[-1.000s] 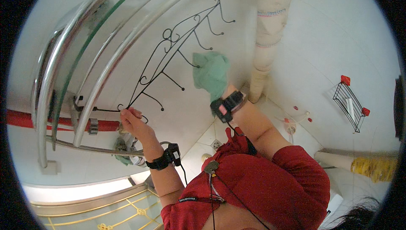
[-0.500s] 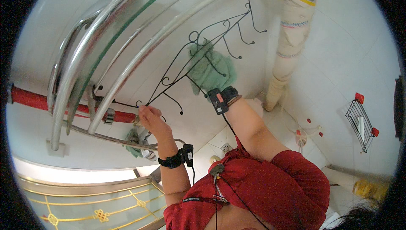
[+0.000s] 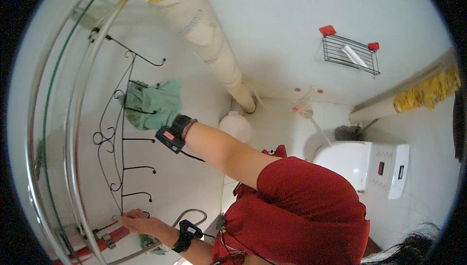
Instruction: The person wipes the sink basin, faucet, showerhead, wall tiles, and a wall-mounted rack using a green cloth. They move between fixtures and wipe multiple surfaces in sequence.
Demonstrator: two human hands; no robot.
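Observation:
A black wire hook rack (image 3: 122,167), with curled scrollwork and several ball-tipped hooks, stands out from the wall beside chrome rails. My left hand (image 3: 137,222) is closed around its near end, fingers bent over the wire. A green cloth (image 3: 163,102) covers my right hand, whose fingers are hidden beneath it. That cloth is folded round the rack's bar toward the far end, between the hooks. Black devices are strapped to both wrists.
Chrome rails (image 3: 73,143) and a green-edged glass shelf (image 3: 47,133) run along the left. A wrapped pipe (image 3: 214,51) rises in the corner. Beyond are a wire basket (image 3: 350,54), a white bucket (image 3: 236,127) and a toilet (image 3: 343,163). Near my left hand is a red pipe (image 3: 109,239).
The view has turned to the right, bringing the toilet into sight. My right hand has slid the cloth from the rack's middle toward its far end. My left hand still grips the near end.

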